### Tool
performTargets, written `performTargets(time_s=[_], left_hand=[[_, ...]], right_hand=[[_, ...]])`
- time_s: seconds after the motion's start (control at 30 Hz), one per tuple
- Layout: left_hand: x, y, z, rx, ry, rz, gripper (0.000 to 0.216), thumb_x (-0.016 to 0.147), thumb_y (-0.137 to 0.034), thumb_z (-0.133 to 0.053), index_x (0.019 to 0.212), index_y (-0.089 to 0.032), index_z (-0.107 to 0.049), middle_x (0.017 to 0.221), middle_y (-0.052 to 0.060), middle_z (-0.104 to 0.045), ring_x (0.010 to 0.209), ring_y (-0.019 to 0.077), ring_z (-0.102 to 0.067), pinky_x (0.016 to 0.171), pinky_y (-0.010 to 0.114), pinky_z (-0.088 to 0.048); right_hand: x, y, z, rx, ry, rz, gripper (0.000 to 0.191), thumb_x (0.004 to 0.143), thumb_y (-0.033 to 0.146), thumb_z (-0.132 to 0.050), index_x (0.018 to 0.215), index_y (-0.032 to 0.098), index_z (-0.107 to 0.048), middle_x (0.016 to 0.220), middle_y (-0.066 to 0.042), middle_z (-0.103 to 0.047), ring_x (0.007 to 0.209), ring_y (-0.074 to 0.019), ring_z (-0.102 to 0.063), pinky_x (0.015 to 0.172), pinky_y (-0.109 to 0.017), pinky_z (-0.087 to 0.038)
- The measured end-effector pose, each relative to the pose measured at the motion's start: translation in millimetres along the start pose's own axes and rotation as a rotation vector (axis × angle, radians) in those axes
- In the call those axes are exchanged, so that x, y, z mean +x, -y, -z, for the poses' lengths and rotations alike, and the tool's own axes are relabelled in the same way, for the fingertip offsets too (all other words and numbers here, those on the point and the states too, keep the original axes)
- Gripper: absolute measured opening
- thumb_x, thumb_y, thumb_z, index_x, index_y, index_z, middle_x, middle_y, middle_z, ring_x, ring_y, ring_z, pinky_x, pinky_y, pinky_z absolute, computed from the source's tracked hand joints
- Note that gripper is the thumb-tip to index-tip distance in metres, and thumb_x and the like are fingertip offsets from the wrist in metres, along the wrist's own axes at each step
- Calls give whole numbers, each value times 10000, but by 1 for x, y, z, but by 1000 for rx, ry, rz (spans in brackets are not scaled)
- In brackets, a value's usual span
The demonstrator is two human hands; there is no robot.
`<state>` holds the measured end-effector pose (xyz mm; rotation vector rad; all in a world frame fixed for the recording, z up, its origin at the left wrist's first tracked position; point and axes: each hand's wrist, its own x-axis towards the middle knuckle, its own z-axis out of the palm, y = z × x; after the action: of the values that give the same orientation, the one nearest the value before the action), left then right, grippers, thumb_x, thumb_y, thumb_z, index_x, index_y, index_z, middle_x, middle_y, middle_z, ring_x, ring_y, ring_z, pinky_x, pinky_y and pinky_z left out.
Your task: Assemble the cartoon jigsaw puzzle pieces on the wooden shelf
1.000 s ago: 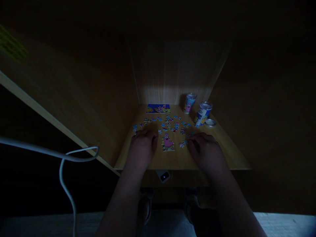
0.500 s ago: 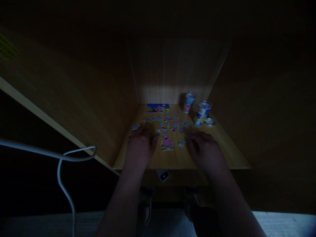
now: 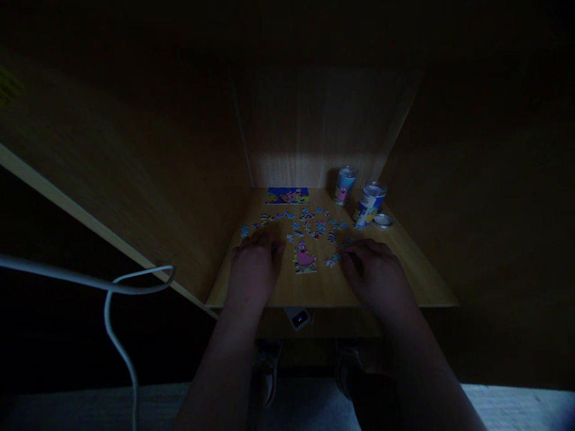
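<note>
My left hand [image 3: 254, 268] rests palm down on a small wooden desk [image 3: 323, 290], fingers curled near loose puzzle pieces at its left. On the other side, my right hand [image 3: 374, 269] lies palm down, fingertips at a small cluster of pieces [image 3: 333, 259]. Between the hands sits a joined patch of puzzle with a pink cartoon star figure [image 3: 305, 257]. Several loose pieces [image 3: 309, 222] are scattered beyond it. The scene is very dark, so I cannot see whether either hand pinches a piece.
A reference picture [image 3: 287, 196] lies at the back of the desk. Two printed tins [image 3: 344, 185] [image 3: 369, 205] stand at the back right, a round lid [image 3: 383, 220] beside them. Wooden walls enclose the desk. A white cable [image 3: 112, 293] loops at the left.
My left hand has drawn slightly back and left from the star patch; the view shifted a little. The right hand has barely moved.
</note>
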<state>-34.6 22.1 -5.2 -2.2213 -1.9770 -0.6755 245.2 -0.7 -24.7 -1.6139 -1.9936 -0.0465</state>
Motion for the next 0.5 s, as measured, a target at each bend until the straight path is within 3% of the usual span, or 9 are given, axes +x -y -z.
performTargets(time_s=[0.5], left_hand=[[2,-1,2,-16,56,23,190,1101,-351,-675,1014,-218,-778,1088,122,-851,995,312,-798,921,450,-598]], right_hand=[[0,-2,-1,15,10,5,225,1110,323,-596,1105,239,-805,1205,-113,-807,1118,-324,-719,1040,-477,-559]])
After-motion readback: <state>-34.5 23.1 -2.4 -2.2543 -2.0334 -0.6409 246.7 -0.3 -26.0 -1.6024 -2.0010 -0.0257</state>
